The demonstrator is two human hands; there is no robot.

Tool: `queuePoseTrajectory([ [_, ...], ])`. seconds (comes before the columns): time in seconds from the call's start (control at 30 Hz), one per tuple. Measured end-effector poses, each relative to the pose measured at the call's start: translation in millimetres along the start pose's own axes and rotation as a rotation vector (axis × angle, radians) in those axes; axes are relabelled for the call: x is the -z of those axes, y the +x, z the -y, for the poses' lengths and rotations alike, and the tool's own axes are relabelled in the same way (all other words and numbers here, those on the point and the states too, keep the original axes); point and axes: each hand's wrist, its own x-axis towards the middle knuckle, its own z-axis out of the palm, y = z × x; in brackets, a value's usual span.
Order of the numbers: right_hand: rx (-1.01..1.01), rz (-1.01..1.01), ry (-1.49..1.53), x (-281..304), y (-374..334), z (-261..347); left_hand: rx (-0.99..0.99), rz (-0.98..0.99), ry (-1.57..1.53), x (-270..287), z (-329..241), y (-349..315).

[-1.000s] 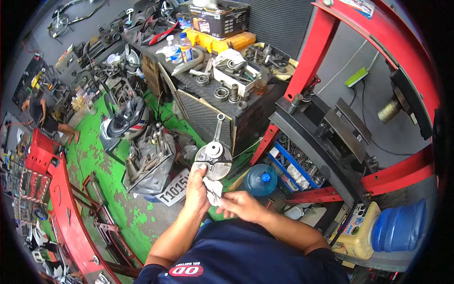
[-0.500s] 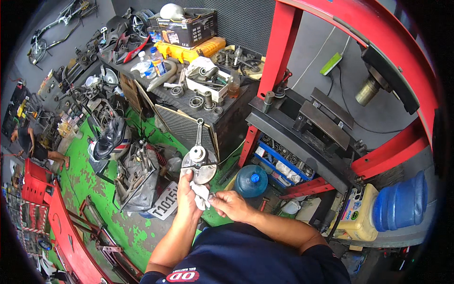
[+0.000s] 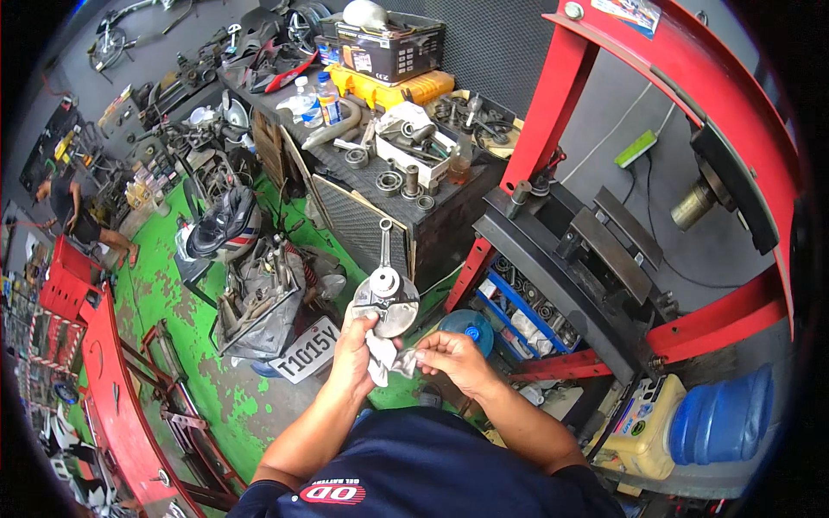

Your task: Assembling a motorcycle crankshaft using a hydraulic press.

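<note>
1. Crankshaft up in front of my chest, out over the green floor, so I can see its round web while I work on it.
2. Left hand is clenched round the lower edge of the web, fingers wrapped from the left; that grip keeps the connecting rod pointing away from me, clear of my wrists.
3. Rag hangs just below the web, bunched between both hands, close enough to wipe the metal without shifting my hold.
4. Right hand pinches the rag's right end, fingertips closed on the cloth, not touching the crankshaft itself.
5. Desk stands just beyond, loaded with bearings and a white tray of parts, all within an arm's stretch.
6. Red press frame rises on the right; blue water jug sits low at the near right.
7. Licence plate lies on the floor to my left, beside a grey engine casing.
</note>
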Motion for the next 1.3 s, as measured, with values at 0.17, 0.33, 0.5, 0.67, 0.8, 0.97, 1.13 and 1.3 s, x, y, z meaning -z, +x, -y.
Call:
queuePoseTrajectory([
  [0.17,0.004,0.049,0.262,16.9,-4.4,11.6,-0.038,-0.020,0.013,5.3,0.6,-19.1],
  [0.33,0.065,0.234,0.277,13.0,-0.7,20.7,-0.126,-0.011,-0.007,9.8,1.3,-49.6],
  [0.5,0.084,0.464,0.286,-13.4,10.7,24.6,-0.148,-0.041,-0.043,24.1,-0.1,-85.1],
  [0.67,-0.030,0.425,0.188,-62.2,17.0,18.9,-0.249,-0.164,0.017,62.8,1.2,-120.9],
  [0.8,-0.078,0.520,0.096,-112.8,15.7,6.5,-0.366,-0.099,-0.061,103.1,4.8,-148.3],
  [0.97,-0.138,0.685,0.005,-196.0,8.2,-25.7,-0.484,-0.113,-0.034,161.1,-4.5,-200.5],
  [1.13,-0.254,0.740,0.008,-293.5,-3.2,-75.0,-0.557,-0.214,-0.053,231.1,-33.6,-281.2],
  [1.3,-0.279,0.956,0.036,-406.1,-20.5,-137.1,-0.624,-0.281,-0.264,313.7,-51.7,-367.2],
])
